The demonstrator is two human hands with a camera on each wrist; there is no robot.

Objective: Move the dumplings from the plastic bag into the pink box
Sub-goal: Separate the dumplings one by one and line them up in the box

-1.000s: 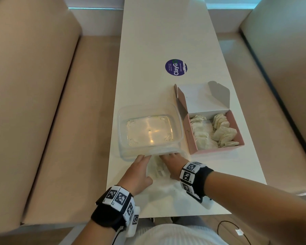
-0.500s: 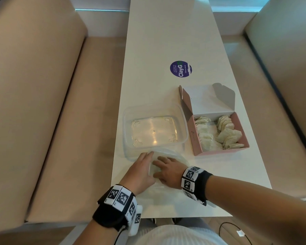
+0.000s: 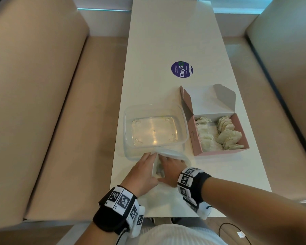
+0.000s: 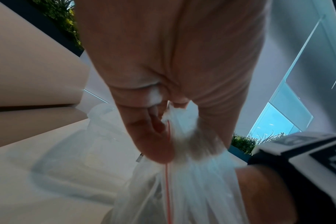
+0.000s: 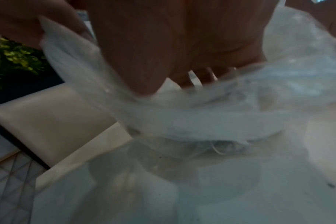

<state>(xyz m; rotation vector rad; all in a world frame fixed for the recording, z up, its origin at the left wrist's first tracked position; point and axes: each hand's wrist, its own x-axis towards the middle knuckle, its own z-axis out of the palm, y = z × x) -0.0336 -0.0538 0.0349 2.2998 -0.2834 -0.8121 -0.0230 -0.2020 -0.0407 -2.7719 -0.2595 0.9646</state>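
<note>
A clear plastic bag (image 3: 173,153) lies at the table's near edge, its mouth raised between my hands. My left hand (image 3: 148,157) pinches the bag's rim by its red zip line (image 4: 168,174). My right hand (image 3: 166,161) holds the opposite side of the mouth, and plastic covers its fingertips (image 5: 201,77). Something pale and greyish (image 5: 217,146) shows blurred inside the bag. The pink box (image 3: 219,152) stands open to the right, with several pale dumplings (image 3: 217,133) in it.
A clear plastic tub (image 3: 154,131) stands just beyond the bag, left of the pink box. A round purple sticker (image 3: 182,69) is on the white table (image 3: 166,41) farther back. Beige benches flank the table on both sides.
Both hands were flat on the bag against the tub. They have drawn back slightly, taken hold of its rim and lifted the mouth apart.
</note>
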